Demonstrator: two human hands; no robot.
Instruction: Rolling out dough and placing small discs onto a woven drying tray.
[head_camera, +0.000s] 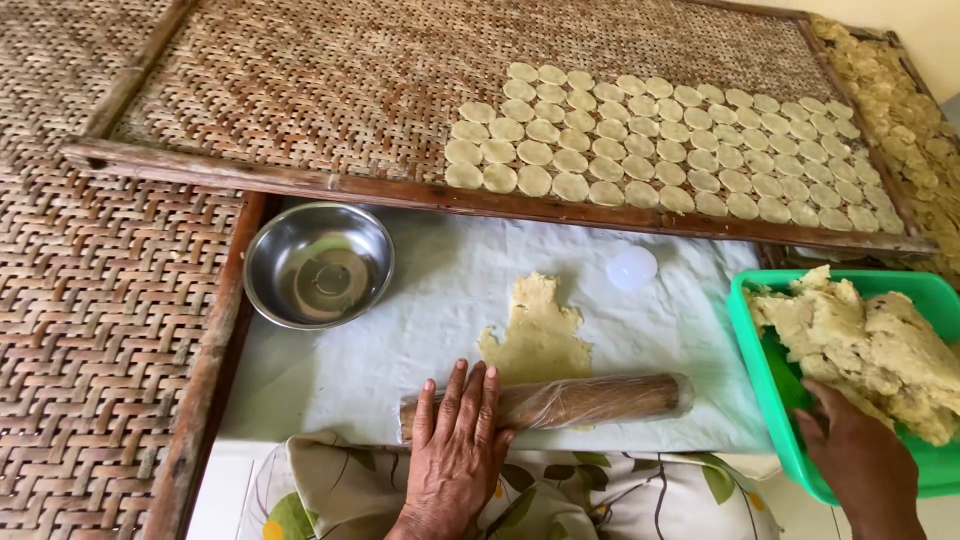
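Your left hand (455, 450) lies flat with the fingers spread on the left end of the rolling pin (560, 402), pressing it and not gripping it; the pin, wrapped in clear film, lies across the near edge of the rolled dough sheet (538, 330) on the white cloth (440, 300); your right hand (860, 460) reaches into the green basin (775, 390) at the right, fingers touching the dough lump (880, 345); if it holds any dough, I cannot tell; a steel bowl (318, 264) stands far left; small round discs (660, 150) lie in rows on the woven tray (300, 90) beyond.
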